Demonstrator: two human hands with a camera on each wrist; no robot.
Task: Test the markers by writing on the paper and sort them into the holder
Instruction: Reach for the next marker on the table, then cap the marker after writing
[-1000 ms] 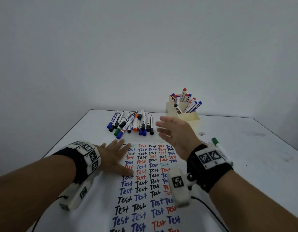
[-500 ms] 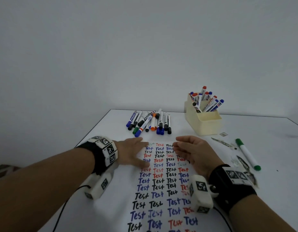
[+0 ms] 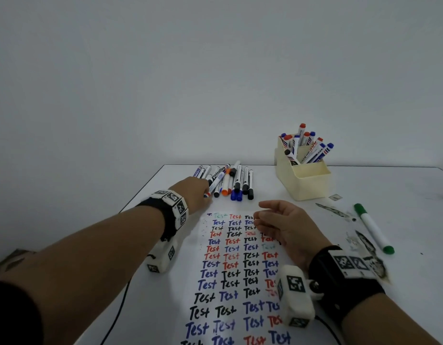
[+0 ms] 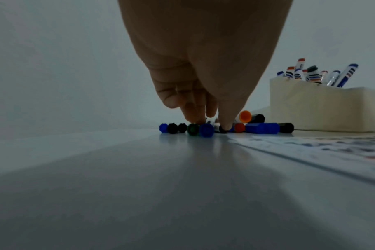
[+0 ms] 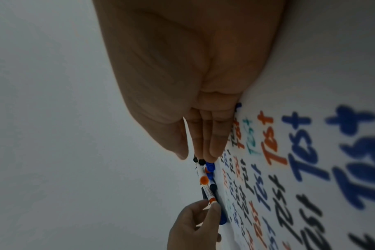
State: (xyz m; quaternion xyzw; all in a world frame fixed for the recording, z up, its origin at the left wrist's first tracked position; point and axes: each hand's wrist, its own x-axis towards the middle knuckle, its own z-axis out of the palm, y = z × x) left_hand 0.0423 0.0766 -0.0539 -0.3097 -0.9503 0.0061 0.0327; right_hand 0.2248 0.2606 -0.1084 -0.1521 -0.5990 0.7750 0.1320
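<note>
A white table [image 3: 402,185] meets a plain grey wall [image 3: 215,70]; its left edge runs close by the left arm. The paper [image 3: 236,277] lies mid-table, the markers [image 3: 234,181] heaped just beyond it, and the holder [image 3: 305,183] stands far right — a green marker [image 3: 372,229] lies apart. The left hand [image 3: 194,194] pinches a marker [image 5: 273,196] in the heap; the right hand [image 3: 283,226] rests loosely curled on the paper, holding nothing.

Left hand [image 3: 194,194] has reached from the paper [image 3: 236,270] to the markers [image 3: 230,180].

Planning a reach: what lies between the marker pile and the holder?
Bare table, head view: nothing between the marker pile and holder.
</note>
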